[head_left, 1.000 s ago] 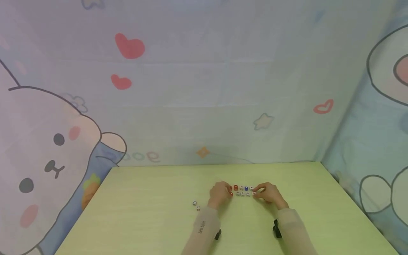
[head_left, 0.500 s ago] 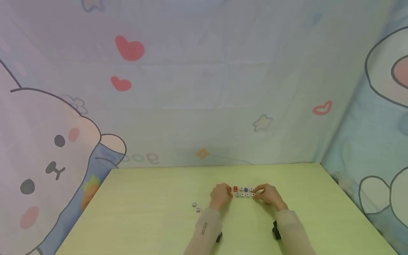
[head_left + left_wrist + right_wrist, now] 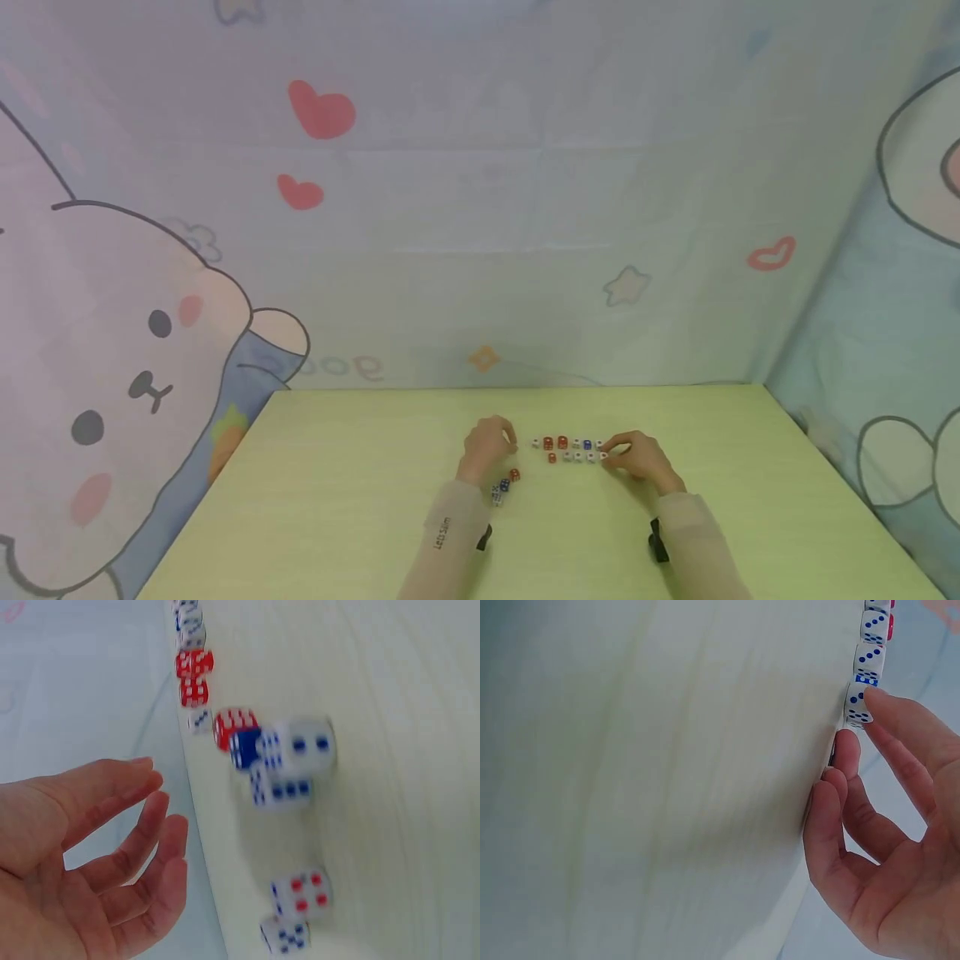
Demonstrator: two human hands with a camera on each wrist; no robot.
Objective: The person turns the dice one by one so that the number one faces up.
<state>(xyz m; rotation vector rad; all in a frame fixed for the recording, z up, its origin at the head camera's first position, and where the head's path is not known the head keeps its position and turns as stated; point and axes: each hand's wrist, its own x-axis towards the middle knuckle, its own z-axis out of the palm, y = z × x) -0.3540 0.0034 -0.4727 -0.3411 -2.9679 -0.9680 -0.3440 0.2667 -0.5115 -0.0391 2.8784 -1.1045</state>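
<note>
Small dice stand in two rows on the table. The back row mixes white, red and blue dice, with a white die (image 3: 536,443) at its left end; the front row has a red die (image 3: 552,457) at its left, then several white ones. My left hand (image 3: 486,446) hovers left of the rows, fingers loosely bent, nothing between thumb and fingertips. At the rows' right end, my right hand (image 3: 637,457) rests against the end dice; its thumb touches a white die (image 3: 859,701) in the right wrist view. The other fingers curve beside the table surface.
Near my left forearm lie loose dice: a red die (image 3: 514,475), a blue die (image 3: 505,484) and white ones. Farther off, the left wrist view has a white die with red pips (image 3: 304,892) and another white die (image 3: 285,935). A printed cloth (image 3: 480,208) hangs behind the table (image 3: 360,500).
My left hand has moved left, away from the rows, uncovering their left end and the loose dice near the forearm. The right hand stays at the right end. The head view shifts slightly.
</note>
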